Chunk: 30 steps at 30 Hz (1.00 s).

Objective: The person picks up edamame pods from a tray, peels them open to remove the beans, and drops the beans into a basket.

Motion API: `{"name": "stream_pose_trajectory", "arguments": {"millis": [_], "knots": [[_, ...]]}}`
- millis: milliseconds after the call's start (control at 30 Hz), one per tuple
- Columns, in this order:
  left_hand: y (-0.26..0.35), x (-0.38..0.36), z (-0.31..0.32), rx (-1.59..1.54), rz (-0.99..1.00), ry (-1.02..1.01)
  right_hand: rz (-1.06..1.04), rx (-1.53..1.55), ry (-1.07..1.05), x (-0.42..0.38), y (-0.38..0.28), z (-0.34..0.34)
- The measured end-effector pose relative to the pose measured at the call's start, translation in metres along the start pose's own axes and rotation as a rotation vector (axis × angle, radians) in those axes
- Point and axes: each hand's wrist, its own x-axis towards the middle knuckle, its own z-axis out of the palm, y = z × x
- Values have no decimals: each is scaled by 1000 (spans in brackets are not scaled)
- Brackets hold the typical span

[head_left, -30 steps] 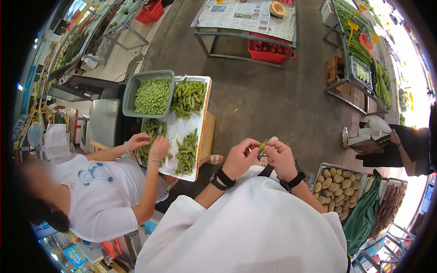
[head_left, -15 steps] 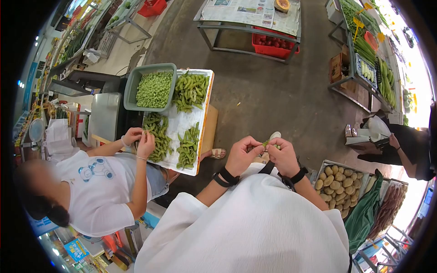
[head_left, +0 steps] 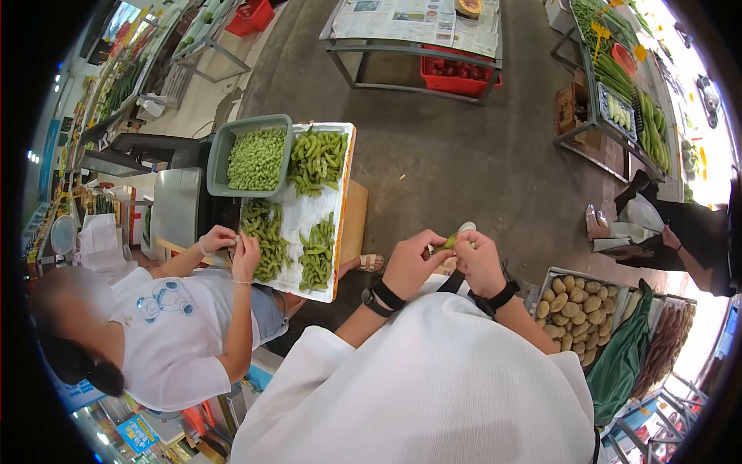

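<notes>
In front of my white shirt a green soybean pod (head_left: 446,244) is pinched between my two hands. My left hand (head_left: 413,263) grips its left end, and the fingertips of my right hand (head_left: 479,264) close on the other end. To the left, a white foam tray (head_left: 294,220) bears several heaps of edamame pods (head_left: 316,249). A grey-green basin (head_left: 222,155) of shelled beans (head_left: 256,159) rests at the tray's far left corner. Beside the tray, a co-worker's hands (head_left: 236,247) are held together; what is in them is too small to make out.
A newspaper-covered table (head_left: 379,27) with a red crate (head_left: 437,80) beneath stands ahead. At the right are a box of potatoes (head_left: 576,313), a green cloth (head_left: 618,363) and a vegetable stand (head_left: 595,100). Another person (head_left: 680,240) stands at the far right.
More of the pod now shows between my hands, which have turned slightly. The whole view has shifted a little. The co-worker's hands have moved slightly.
</notes>
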Motion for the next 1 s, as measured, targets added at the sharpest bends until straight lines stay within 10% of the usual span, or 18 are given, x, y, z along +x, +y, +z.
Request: {"name": "stream_pose_trajectory", "arguments": {"millis": [333,1000], "knots": [[-17,1,4,-353,-170,37,-107,-207,32,-5,-2,6],[8,-8,14,424,81,74,30,-157,-150,4,1,-6]]}}
